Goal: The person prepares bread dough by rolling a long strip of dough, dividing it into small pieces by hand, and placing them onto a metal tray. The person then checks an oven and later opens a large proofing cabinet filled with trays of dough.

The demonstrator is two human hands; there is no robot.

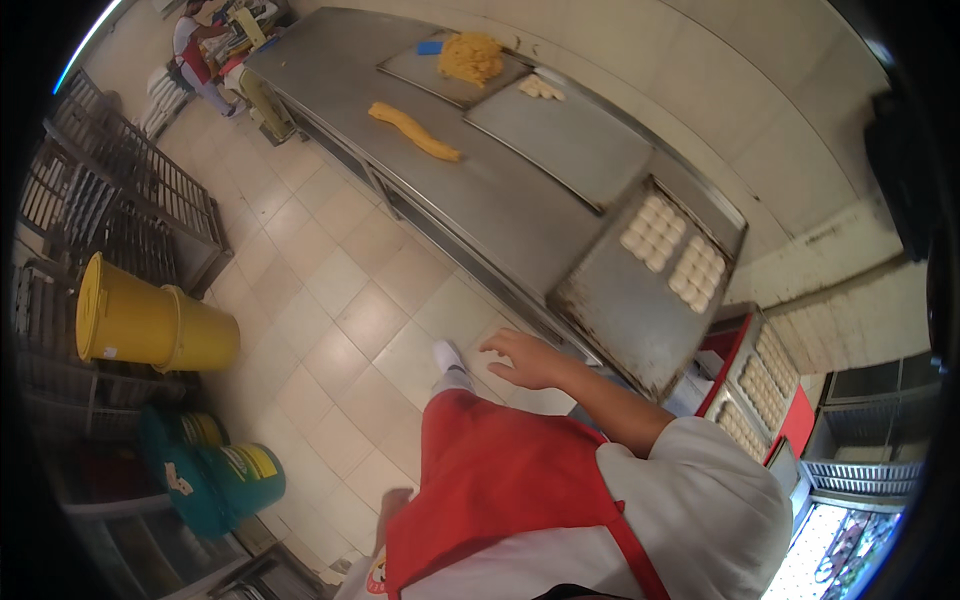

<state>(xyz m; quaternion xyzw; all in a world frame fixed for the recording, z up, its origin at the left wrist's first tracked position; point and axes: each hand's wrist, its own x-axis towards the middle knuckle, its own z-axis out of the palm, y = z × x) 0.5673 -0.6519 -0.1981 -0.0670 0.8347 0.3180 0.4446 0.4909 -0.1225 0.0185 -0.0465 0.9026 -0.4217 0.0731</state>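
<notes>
My right hand [515, 355] hangs in the air beside the steel table's front edge [470, 268], its fingers apart and slightly bent, holding nothing. A baking tray [590, 290] with two groups of pale dough pieces [655, 230] lies near it. Farther along stand a tray [560, 150] with a few small dough pieces [540, 88] and a tray with a heap of yellow dough [470, 58] and a blue tool [430, 48]. A yellow dough roll [415, 130] rests on the table. My left hand [395, 500] is low beside my red apron, mostly hidden, its fingers unclear.
Dark racks [120, 200], yellow buckets [200, 325] and green bins [240, 480] line the left across the tiled floor [350, 330]. A person in a red apron [195, 60] works at a machine [245, 28] at the far end. Filled trays [760, 380] and a plastic crate [860, 475] sit at the right.
</notes>
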